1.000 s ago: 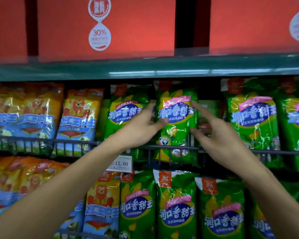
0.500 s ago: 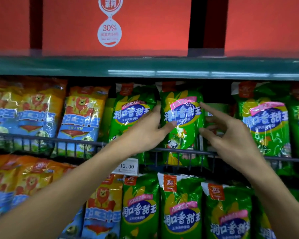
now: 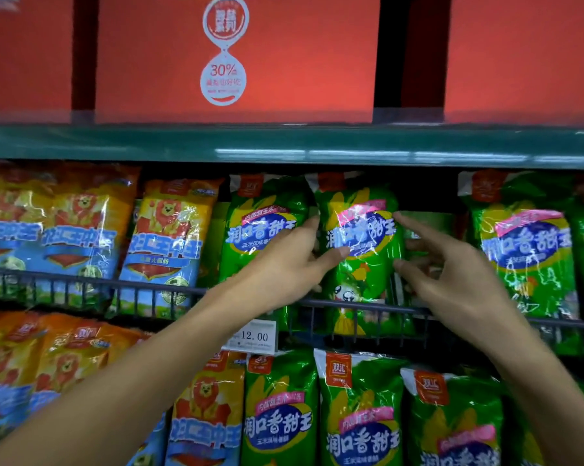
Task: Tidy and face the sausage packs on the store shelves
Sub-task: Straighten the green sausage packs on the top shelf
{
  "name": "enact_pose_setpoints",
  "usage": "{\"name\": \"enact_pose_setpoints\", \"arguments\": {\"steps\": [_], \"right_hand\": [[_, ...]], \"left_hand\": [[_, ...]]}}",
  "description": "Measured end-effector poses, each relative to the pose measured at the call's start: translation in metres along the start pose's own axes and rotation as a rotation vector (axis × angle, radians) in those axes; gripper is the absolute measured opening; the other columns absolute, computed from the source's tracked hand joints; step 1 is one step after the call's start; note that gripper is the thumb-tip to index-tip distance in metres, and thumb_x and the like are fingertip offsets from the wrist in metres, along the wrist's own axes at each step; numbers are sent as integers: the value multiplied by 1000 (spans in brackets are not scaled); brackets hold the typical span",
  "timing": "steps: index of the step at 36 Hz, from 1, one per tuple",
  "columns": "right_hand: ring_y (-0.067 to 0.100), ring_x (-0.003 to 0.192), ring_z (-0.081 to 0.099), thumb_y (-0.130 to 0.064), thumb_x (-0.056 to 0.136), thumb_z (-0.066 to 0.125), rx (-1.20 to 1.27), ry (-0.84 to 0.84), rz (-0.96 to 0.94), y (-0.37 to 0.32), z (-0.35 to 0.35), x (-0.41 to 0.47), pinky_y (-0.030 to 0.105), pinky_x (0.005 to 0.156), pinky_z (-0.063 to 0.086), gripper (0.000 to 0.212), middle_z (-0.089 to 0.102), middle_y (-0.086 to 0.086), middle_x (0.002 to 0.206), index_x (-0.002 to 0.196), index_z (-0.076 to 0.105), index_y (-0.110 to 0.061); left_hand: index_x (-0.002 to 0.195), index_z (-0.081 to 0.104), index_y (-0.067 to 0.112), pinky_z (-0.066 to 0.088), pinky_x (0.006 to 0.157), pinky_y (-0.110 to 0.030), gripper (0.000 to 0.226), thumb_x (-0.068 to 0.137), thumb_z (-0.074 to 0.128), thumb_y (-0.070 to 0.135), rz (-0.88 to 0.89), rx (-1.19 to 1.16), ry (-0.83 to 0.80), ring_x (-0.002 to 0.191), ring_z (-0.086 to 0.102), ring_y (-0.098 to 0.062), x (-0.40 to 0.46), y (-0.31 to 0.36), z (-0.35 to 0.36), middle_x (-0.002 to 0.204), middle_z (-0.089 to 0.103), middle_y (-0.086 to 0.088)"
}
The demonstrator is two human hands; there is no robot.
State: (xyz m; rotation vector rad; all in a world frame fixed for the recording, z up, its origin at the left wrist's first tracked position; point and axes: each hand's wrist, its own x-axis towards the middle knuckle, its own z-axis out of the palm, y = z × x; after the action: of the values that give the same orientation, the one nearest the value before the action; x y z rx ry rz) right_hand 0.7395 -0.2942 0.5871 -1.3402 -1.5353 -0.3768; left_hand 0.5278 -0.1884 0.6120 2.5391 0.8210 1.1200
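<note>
**Pack centred between both hands, long axis upright**

Working left to right along the upper wire shelf [image 3: 92,284]: the orange-and-blue packs [image 3: 163,237] stood at the far left, well apart from your hands. Next came a green pack [image 3: 260,230], partly covered by your left hand [image 3: 284,264].

Your left hand lay against the left edge of the middle green pack [image 3: 361,250]. Its thumb pressed on the pack's front face; the fingers reached toward the gap between the two green packs. The grip was not closed round the pack: the fingers appeared extended, although their tips were partly hidden.

The middle green pack stood behind the wire rail with its long axis vertical and its label facing you, leaning slightly. It lay directly between your two hands.

Your right hand [image 3: 452,274] was just beside the pack's right edge, fingers spread and straight, holding nothing. Whether the fingertips touched the film could not be determined. Both hands were about equally near.

Judged from this position, the coming move required squeezing inward from both sides to square the pack upright. A dark gap behind your right hand suggested room for the pack to slip rightward.
</note>
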Motion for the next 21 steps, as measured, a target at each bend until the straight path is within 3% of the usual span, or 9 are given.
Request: {"name": "enact_pose_setpoints", "arguments": {"steps": [5,7,8,10,12,14,17,21], "right_hand": [[-8,91,65,-23,93,74,77,1,-5,-4,5,-3,1,67,49,68,54,-30,109,148,45,-52],[-9,93,65,-25,93,74,98,2,-11,-5,6,-3,1,69,49,68,54,-30,109,148,45,-53],[-10,94,64,-26,93,74,104,-3,-12,-6,6,-3,1,69,49,68,54,-30,110,148,44,-54],[-11,94,64,-26,93,74,108,-14,-8,-5,6,-3,1,69,49,69,54,-30,110,148,44,-54],[-10,93,64,-28,93,74,95,-24,-6,-5,5,-4,1,70,48,69,54,-29,111,148,42,-56],[-9,92,64,-30,94,72,66,-32,-19,-4,4,-5,3,70,49,70,55,-29,111,148,39,-59],[-8,90,65,-37,94,68,21,-57,-41,-3,4,-7,13,66,53,70,55,-30,113,145,31,-68],[-6,84,65,-40,95,65,-5,-78,-43,-2,3,-8,13,63,51,70,57,-25,112,144,25,-71]], "left_hand": [[166,4,15,56,64,-20,86,104,50,53,32,80,19,61,70,1,-4,-3,-5,105,76,-5],[166,7,14,50,55,-12,85,104,52,51,59,92,51,57,67,6,-5,-5,-4,113,74,-7],[166,10,14,52,63,-13,85,103,53,52,71,93,79,58,66,9,-5,-6,-3,126,69,-9],[165,16,19,55,89,-28,84,100,56,53,97,79,153,65,69,6,-7,-10,0,148,53,-7],[164,25,21,57,94,-37,81,98,60,52,136,49,224,81,70,-2,-10,-13,5,147,46,1],[160,33,22,57,95,-33,77,96,59,54,202,40,276,99,64,0,-14,-17,9,136,39,15],[156,42,20,39,111,-24,68,98,55,52,327,121,351,122,51,-3,-17,-24,12,136,38,18],[159,40,25,12,129,-46,60,104,53,45,432,332,394,153,22,-18,-21,-27,8,161,37,7]]}}
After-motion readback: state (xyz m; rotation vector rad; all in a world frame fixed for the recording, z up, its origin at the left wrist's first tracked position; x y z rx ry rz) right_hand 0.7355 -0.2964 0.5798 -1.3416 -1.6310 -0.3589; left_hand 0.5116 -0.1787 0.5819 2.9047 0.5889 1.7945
